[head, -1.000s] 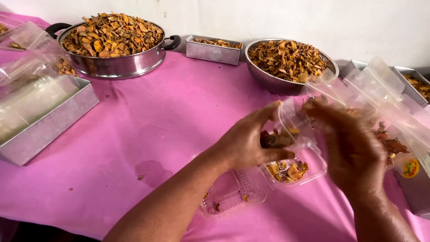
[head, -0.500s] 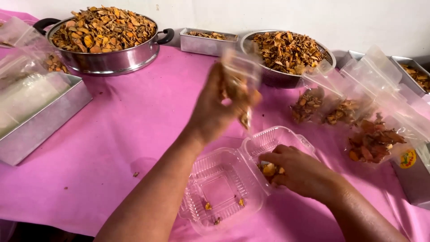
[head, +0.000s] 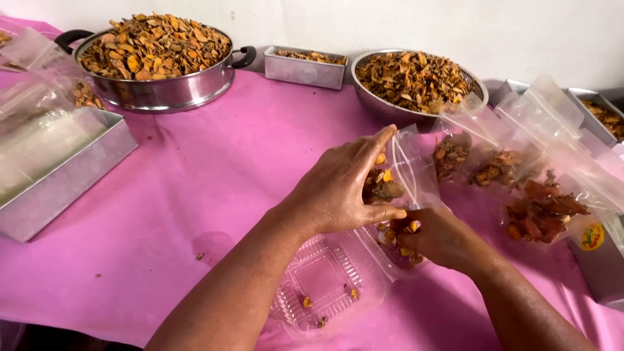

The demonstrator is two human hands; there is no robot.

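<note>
Clear plastic pouch point(head: 411, 170) now sits low over the table, held betw. both hands at centre-right. Half a sec. earlier it was lifted high in the left hand alone, well above the tray; it has since come down to just above the clamshell tray point(head: 331, 279).

1. Left hand point(head: 343, 188): fingers curled round the pouch's left side, index finger extended along the top edge, thumb pressing low. Gripping, not loose.
2. Right hand point(head: 437, 235): closed under the pouch's near-right corner, pinching the lower edge. It has left the tray's right compartment, where it rested before.
3. Pouch contents: yellow-brown dried slices point(head: 382, 187), gathered at the bottom left.
4. Clamshell tray: open, near centre. Left half holds only a few crumbs; the right half, partly hidden by the hands, retains some slices.

Judgement: slices from the tray appear to be inside the pouch; both hands on it suggests levelling or closing in progress.

Surroundings: pink cloth point(head: 214, 162) covers the table. Lge steel pot point(head: 156, 88) far left and steel bowl point(head: 416, 104) far centre-right, both heaped w/ slices. Filled pouches point(head: 520, 188) lie at right. Steel tray point(head: 65, 188) at left.
</note>
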